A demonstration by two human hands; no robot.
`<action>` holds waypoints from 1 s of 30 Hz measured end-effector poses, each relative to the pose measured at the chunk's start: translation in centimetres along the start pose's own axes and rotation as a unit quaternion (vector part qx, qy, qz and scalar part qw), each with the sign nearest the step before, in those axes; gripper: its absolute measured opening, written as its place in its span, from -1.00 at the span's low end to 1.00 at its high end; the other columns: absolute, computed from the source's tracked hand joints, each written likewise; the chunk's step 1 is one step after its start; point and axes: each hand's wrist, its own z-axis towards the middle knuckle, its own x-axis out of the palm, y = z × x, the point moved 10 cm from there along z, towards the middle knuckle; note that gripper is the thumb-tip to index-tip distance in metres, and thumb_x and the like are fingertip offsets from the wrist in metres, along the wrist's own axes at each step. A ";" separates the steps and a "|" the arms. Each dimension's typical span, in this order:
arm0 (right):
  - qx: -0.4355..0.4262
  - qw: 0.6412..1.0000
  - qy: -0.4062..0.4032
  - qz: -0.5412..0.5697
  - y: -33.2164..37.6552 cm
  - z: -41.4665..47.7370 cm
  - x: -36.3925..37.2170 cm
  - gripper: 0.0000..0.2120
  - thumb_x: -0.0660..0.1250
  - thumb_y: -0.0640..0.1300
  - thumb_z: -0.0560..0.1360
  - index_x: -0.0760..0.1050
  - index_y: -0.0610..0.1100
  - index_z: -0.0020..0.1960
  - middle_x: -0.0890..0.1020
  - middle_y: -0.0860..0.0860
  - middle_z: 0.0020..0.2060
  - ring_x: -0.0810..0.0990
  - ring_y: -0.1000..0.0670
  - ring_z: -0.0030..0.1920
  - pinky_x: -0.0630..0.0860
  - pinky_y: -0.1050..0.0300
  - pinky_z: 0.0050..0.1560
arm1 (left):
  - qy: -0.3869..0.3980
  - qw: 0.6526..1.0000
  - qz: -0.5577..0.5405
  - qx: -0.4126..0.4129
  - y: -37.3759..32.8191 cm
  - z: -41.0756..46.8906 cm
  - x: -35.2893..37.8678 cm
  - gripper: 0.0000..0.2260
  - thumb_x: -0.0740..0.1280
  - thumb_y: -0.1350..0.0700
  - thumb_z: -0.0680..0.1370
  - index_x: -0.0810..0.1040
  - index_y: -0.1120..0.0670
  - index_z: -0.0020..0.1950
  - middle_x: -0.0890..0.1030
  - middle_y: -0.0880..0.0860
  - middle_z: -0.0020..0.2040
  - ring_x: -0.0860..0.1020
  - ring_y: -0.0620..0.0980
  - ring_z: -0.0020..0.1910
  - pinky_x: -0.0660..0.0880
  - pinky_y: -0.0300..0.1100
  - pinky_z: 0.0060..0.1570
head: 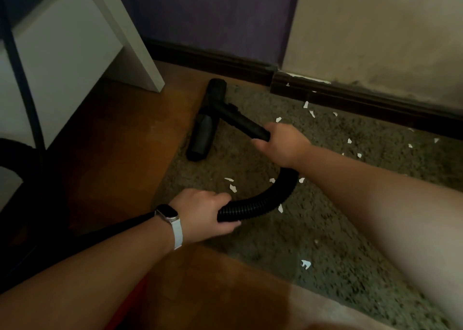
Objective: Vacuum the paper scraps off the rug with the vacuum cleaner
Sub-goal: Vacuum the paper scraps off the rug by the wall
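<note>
Two hands grip one black vacuum hose: the right hand (283, 145) is wrapped around the rigid wand (240, 119) at its near end, and the left hand (206, 215), with a white-strapped watch (169, 216) on its wrist, is clenched around the ribbed hose (263, 201) lower down. Between the two grips the hose bends in an arc over the rug (338, 229). From the right hand the wand runs up and left to the floor nozzle (206, 121), which rests at the rug's left border, part over the brown wooden floor (120, 139). White paper scraps (233, 188) lie scattered on the rug: several beneath the hose arc, one near the lower edge, and more at right toward the dark skirting board (363, 101). A white furniture leg (135, 41) stands on the floor just left of the nozzle. Behind the left forearm the hose continues toward a dark shape at the left edge, too dim to identify.
</note>
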 end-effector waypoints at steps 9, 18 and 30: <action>0.105 0.993 -0.020 0.055 -8.9 -7.5 0.2 -0.71 0.32 0.19 0.53 0.53 -0.03 0.03 0.58 -0.01 -0.28 0.58 -0.02 -0.25 0.45 0.12 -0.29 | 0.028 0.996 0.026 0.081 -5.3 0.8 1.0 -0.66 0.19 -0.34 0.51 0.44 -0.09 -0.01 0.51 -0.11 -0.23 0.53 -0.07 -0.25 0.40 -0.18 -0.33; 0.154 0.985 -0.056 0.061 -11.9 -11.7 -1.6 -0.76 0.32 0.18 0.51 0.51 0.01 -0.04 0.58 0.01 -0.32 0.57 0.02 -0.30 0.41 0.15 -0.37 | 0.015 0.991 0.038 0.130 -8.0 2.0 1.0 -0.64 0.20 -0.34 0.50 0.47 -0.07 0.01 0.52 -0.12 -0.23 0.48 -0.11 -0.30 0.26 -0.21 -0.35; 0.143 0.983 -0.080 0.079 -10.1 -9.6 -1.7 -0.76 0.31 0.18 0.52 0.51 0.01 -0.04 0.59 0.01 -0.30 0.60 -0.03 -0.27 0.58 0.02 -0.23 | -0.006 0.993 0.035 0.116 -6.4 1.5 0.9 -0.65 0.21 -0.34 0.49 0.49 -0.09 -0.01 0.56 -0.11 -0.24 0.54 -0.08 -0.29 0.30 -0.21 -0.37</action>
